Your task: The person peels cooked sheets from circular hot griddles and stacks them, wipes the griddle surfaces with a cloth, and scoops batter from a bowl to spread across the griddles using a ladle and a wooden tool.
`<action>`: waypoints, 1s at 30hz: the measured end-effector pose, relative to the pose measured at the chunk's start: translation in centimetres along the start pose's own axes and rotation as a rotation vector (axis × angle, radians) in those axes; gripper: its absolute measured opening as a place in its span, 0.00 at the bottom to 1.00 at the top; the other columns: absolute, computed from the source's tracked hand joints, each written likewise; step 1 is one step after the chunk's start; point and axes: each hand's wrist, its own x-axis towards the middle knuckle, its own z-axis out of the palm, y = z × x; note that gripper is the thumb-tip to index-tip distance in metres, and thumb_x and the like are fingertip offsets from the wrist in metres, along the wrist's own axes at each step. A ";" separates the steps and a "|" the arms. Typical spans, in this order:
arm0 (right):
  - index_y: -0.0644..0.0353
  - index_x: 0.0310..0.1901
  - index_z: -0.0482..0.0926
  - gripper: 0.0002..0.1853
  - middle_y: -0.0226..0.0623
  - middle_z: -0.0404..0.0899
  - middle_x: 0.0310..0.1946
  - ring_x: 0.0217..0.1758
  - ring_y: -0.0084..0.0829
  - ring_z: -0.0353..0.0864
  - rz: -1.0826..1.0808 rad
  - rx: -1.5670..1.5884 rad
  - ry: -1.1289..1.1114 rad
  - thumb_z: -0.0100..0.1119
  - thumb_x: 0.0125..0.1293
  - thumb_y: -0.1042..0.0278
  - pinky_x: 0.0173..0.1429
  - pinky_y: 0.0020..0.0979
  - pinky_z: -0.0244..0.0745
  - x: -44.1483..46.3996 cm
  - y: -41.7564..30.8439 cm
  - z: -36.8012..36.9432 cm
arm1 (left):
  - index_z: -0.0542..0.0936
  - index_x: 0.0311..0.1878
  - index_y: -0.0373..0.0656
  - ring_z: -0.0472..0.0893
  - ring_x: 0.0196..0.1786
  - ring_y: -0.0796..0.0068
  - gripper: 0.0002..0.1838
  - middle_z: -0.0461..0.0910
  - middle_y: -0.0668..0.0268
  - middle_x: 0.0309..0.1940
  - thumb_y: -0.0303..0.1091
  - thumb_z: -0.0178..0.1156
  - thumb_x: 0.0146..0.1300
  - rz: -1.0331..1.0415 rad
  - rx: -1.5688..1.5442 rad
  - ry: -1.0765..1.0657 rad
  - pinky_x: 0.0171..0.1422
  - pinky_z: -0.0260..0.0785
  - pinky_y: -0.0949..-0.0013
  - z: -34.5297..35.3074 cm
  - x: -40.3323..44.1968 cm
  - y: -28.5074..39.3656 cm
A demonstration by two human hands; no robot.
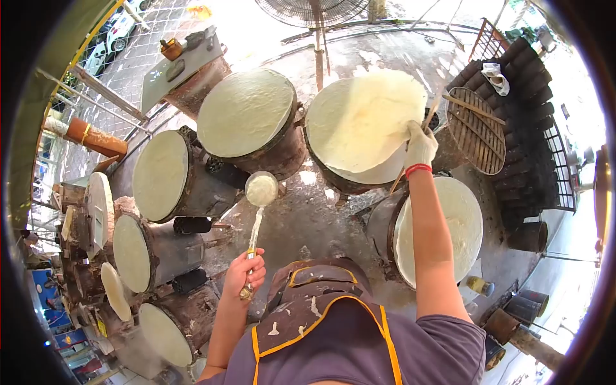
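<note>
My bare left hand (246,273) is closed round the handle of a ladle (262,190), whose round bowl is coated with pale batter. The ladle is over the floor between the drum stoves. In a white glove, my right hand (421,146) grips the right edge of a large, thin, pale flatbread (382,119). This sheet is partly raised above a round griddle (321,122) and still covers much of it. A thin wooden stick (398,181) runs by the gloved fingers; whether they hold it too is hidden.
More batter-covered round griddles stand on drums, including one at upper left (247,112) and one below my right arm (439,224). A slatted round rack (476,131) leans at right beside stacked dark cylinders (513,83). A fan (312,9) stands ahead.
</note>
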 end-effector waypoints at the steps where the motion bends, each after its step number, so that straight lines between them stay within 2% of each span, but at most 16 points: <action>1: 0.59 0.34 0.79 0.09 0.25 0.72 0.18 0.14 0.18 0.65 0.006 0.039 0.029 0.65 0.54 0.66 0.19 0.22 0.59 -1.0 -0.6 -0.1 | 0.67 0.51 0.34 0.61 0.15 0.87 0.12 0.64 0.69 0.23 0.23 0.48 0.65 0.003 -0.012 0.004 0.15 0.55 0.81 -0.4 0.1 0.2; 4: 0.59 0.32 0.77 0.05 0.26 0.72 0.18 0.15 0.19 0.65 0.017 0.243 0.138 0.62 0.57 0.68 0.18 0.23 0.59 -2.9 -0.1 -1.8 | 0.68 0.50 0.34 0.61 0.15 0.86 0.12 0.64 0.69 0.22 0.22 0.49 0.64 0.019 -0.021 0.038 0.14 0.55 0.80 -1.3 0.1 0.7; 6: 0.61 0.33 0.76 0.06 0.29 0.74 0.20 0.15 0.22 0.69 0.208 0.313 0.143 0.60 0.55 0.71 0.18 0.25 0.61 -2.8 3.9 -4.8 | 0.68 0.50 0.34 0.60 0.15 0.86 0.12 0.64 0.69 0.22 0.22 0.49 0.63 0.000 0.040 0.062 0.14 0.54 0.80 -1.4 0.5 0.9; 7: 0.60 0.32 0.76 0.05 0.30 0.72 0.19 0.15 0.24 0.69 0.192 0.306 0.117 0.59 0.55 0.71 0.18 0.29 0.61 -3.3 5.8 -6.2 | 0.69 0.49 0.35 0.60 0.15 0.86 0.11 0.64 0.70 0.21 0.22 0.49 0.63 -0.013 0.059 0.046 0.14 0.54 0.81 -2.3 1.1 1.1; 8: 0.60 0.32 0.77 0.05 0.29 0.72 0.18 0.17 0.24 0.68 0.148 0.260 0.242 0.59 0.54 0.69 0.19 0.30 0.61 -2.9 8.5 -7.2 | 0.69 0.49 0.35 0.60 0.15 0.87 0.11 0.64 0.71 0.22 0.23 0.49 0.63 -0.021 0.089 0.052 0.14 0.54 0.81 -2.9 1.5 1.0; 9: 0.63 0.34 0.80 0.09 0.30 0.75 0.21 0.21 0.24 0.71 0.135 0.181 0.264 0.59 0.53 0.67 0.25 0.31 0.66 -1.6 12.1 -8.7 | 0.70 0.49 0.35 0.60 0.15 0.87 0.10 0.64 0.71 0.22 0.23 0.49 0.64 -0.052 0.103 0.028 0.14 0.55 0.81 -3.2 1.8 1.1; 10: 0.66 0.38 0.82 0.14 0.32 0.78 0.25 0.27 0.24 0.73 0.096 0.012 0.319 0.59 0.53 0.65 0.33 0.28 0.70 -2.5 11.2 -9.0 | 0.70 0.48 0.35 0.61 0.15 0.87 0.10 0.64 0.71 0.22 0.24 0.49 0.65 -0.066 0.104 0.009 0.14 0.56 0.81 -2.9 2.3 1.3; 11: 0.68 0.41 0.81 0.17 0.32 0.80 0.27 0.30 0.24 0.74 0.091 0.063 0.343 0.61 0.52 0.65 0.39 0.27 0.71 -3.7 9.7 -10.0 | 0.70 0.48 0.35 0.61 0.15 0.87 0.09 0.64 0.70 0.22 0.24 0.49 0.65 -0.091 0.129 -0.002 0.14 0.56 0.81 -2.5 2.5 0.8; 14: 0.69 0.39 0.81 0.15 0.32 0.79 0.26 0.28 0.23 0.73 0.060 0.144 0.413 0.62 0.52 0.68 0.35 0.27 0.69 -6.0 7.2 -15.9 | 0.71 0.47 0.35 0.62 0.15 0.87 0.08 0.65 0.70 0.22 0.25 0.48 0.66 -0.151 0.172 -0.033 0.15 0.58 0.81 -1.9 3.2 1.2; 17: 0.66 0.40 0.80 0.13 0.25 0.74 0.21 0.24 0.19 0.70 0.019 0.349 0.463 0.62 0.53 0.69 0.27 0.23 0.64 -11.9 4.5 -26.0 | 0.71 0.48 0.34 0.63 0.16 0.87 0.09 0.65 0.70 0.22 0.26 0.48 0.67 -0.210 0.190 -0.125 0.15 0.59 0.80 -0.7 4.2 0.4; 21: 0.64 0.38 0.79 0.13 0.25 0.70 0.17 0.12 0.20 0.63 0.230 0.114 0.715 0.63 0.52 0.67 0.18 0.27 0.58 -15.3 7.9 -37.3 | 0.70 0.48 0.33 0.63 0.16 0.87 0.10 0.65 0.70 0.22 0.26 0.48 0.67 -0.255 0.280 -0.183 0.16 0.60 0.81 2.0 4.3 -1.0; 24: 0.66 0.37 0.79 0.13 0.28 0.72 0.18 0.16 0.22 0.66 0.279 0.008 0.802 0.63 0.51 0.67 0.21 0.29 0.63 -13.7 11.8 -41.7 | 0.70 0.49 0.33 0.62 0.16 0.87 0.10 0.64 0.70 0.22 0.26 0.48 0.66 -0.272 0.354 -0.198 0.16 0.58 0.81 3.7 4.0 -2.2; 26: 0.68 0.36 0.79 0.14 0.32 0.76 0.21 0.22 0.25 0.71 0.074 -0.151 0.775 0.63 0.50 0.66 0.27 0.30 0.67 -12.3 14.2 -44.3 | 0.70 0.48 0.34 0.62 0.16 0.87 0.10 0.64 0.70 0.23 0.26 0.49 0.66 -0.281 0.395 -0.217 0.16 0.57 0.81 4.6 3.6 -2.7; 27: 0.70 0.36 0.80 0.16 0.35 0.79 0.25 0.27 0.27 0.73 0.134 -0.258 0.781 0.63 0.49 0.65 0.33 0.30 0.70 -12.8 13.0 -44.4 | 0.70 0.49 0.34 0.62 0.16 0.87 0.10 0.64 0.70 0.23 0.26 0.49 0.66 -0.287 0.400 -0.224 0.16 0.56 0.81 4.9 3.3 -2.9; 28: 0.71 0.40 0.80 0.19 0.37 0.80 0.28 0.28 0.27 0.74 0.128 -0.127 0.717 0.63 0.51 0.63 0.34 0.30 0.70 -12.9 13.3 -45.1 | 0.70 0.49 0.34 0.62 0.16 0.87 0.10 0.64 0.70 0.23 0.26 0.49 0.66 -0.290 0.399 -0.233 0.16 0.56 0.81 5.2 3.1 -3.0; 30: 0.67 0.47 0.80 0.23 0.43 0.83 0.35 0.37 0.32 0.80 0.176 -0.590 0.700 0.61 0.56 0.56 0.46 0.30 0.72 -14.5 10.7 -44.8 | 0.70 0.49 0.34 0.62 0.16 0.87 0.10 0.64 0.70 0.23 0.26 0.49 0.66 -0.287 0.395 -0.253 0.16 0.56 0.81 5.2 2.9 -3.2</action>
